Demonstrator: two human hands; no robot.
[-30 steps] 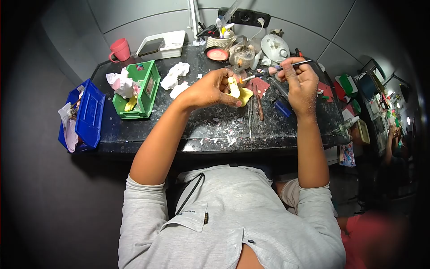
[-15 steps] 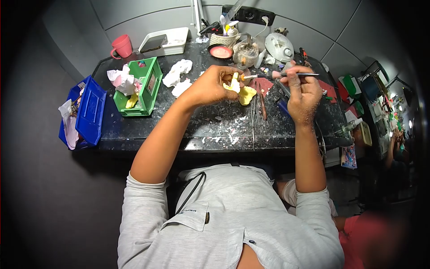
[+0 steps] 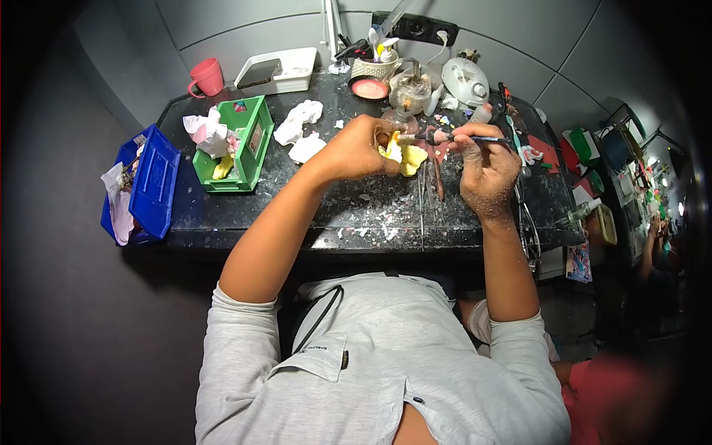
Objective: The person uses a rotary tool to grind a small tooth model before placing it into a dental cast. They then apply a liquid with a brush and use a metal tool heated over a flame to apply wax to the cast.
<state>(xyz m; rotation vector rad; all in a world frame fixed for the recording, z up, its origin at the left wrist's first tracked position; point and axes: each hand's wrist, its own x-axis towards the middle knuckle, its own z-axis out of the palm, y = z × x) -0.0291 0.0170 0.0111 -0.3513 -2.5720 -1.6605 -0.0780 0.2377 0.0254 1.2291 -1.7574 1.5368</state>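
Note:
My left hand (image 3: 362, 152) is closed around a small yellow moulded piece (image 3: 394, 150), part of it hidden by the fingers. Just beyond those fingertips shows another yellow piece (image 3: 413, 160) with a ragged edge. Fine pale dust coats my right hand (image 3: 489, 165), which pinches a slim dark-handled tool (image 3: 475, 138) held nearly level. The tool's thin tip points left and meets the upper edge of the yellow piece in my left hand. Several thin metal tools and a brown-handled one (image 3: 438, 182) lie on the dark bench below, among white and pink shavings (image 3: 382, 219).
A green bin (image 3: 256, 144) with crumpled paper and a blue bin (image 3: 153, 185) stand left. Crumpled white tissue (image 3: 298, 122) lies nearby. Along the back are a pink mug (image 3: 207, 76), a white tray (image 3: 297, 70), a glass burner (image 3: 409, 93) and a white rounded device (image 3: 466, 81).
My right hand has moved left and a little down, bringing the tool closer to my left hand. The yellow piece in my left hand has shifted slightly and turned.

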